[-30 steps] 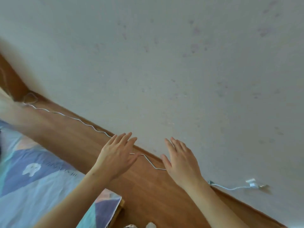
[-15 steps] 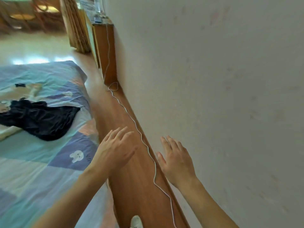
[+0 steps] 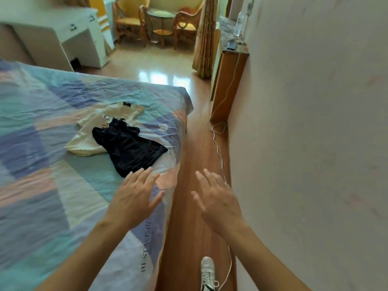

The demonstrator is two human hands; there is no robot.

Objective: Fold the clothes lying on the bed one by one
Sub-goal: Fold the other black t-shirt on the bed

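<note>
Both hands hold nothing, fingers spread and straight. The left hand [image 3: 134, 198] hovers over the bed [image 3: 42, 185] near its right edge, fingertips just short of the black garment [image 3: 128, 148], which overlaps a cream shirt [image 3: 94, 131] beyond. The right hand [image 3: 218, 200] hangs over the floor strip [image 3: 189, 238] between bed edge and wall [image 3: 315, 143]; a cable [image 3: 220, 156] runs past its fingertips

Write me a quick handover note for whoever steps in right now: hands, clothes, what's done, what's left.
Left hand: open, empty, over the bed's near edge.
Right hand: open, empty, over the wooden floor beside the bed.
Clothes: black garment lies crumpled, partly on top of the cream T-shirt, mid-bed.
Done: nothing folded.
Left: fold both, probably the black one first, since it is on top and nearer.
</note>
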